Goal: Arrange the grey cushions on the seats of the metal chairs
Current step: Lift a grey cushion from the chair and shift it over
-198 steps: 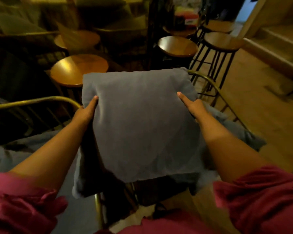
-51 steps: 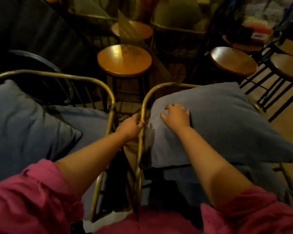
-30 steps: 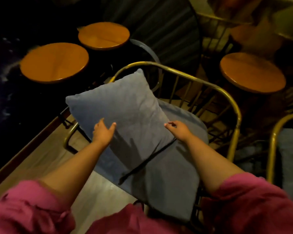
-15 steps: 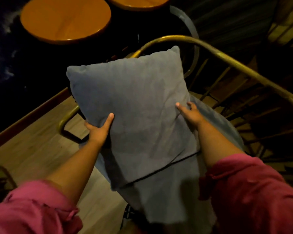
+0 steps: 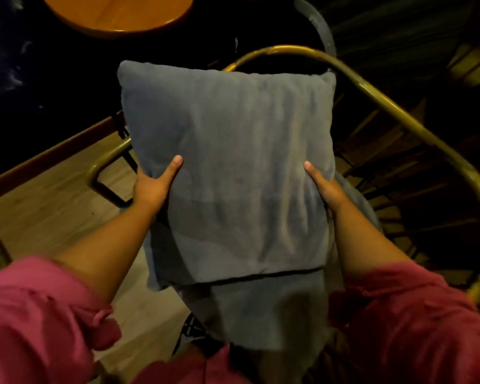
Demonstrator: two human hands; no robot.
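A square grey cushion (image 5: 233,162) is held up in front of me, squared to the view, above a brass-coloured metal chair (image 5: 399,112). My left hand (image 5: 155,184) grips its left edge, thumb on the front face. My right hand (image 5: 323,187) grips the right edge the same way. Under it a second grey cushion (image 5: 261,309) lies flat on the chair seat, its near edge hanging toward me. The curved backrest rail arcs behind and to the right of the held cushion; most of the seat is hidden.
A round wooden stool top (image 5: 117,12) stands at the top left. A dark strip (image 5: 47,153) borders pale wooden floor (image 5: 39,212) on the left. Another grey curved chair rail (image 5: 316,26) shows behind the backrest. The right side is dark, with thin backrest bars (image 5: 416,189).
Both hands have lifted the upper cushion and turned it square to me; it was tilted against the backrest before. My view has moved closer over the chair.
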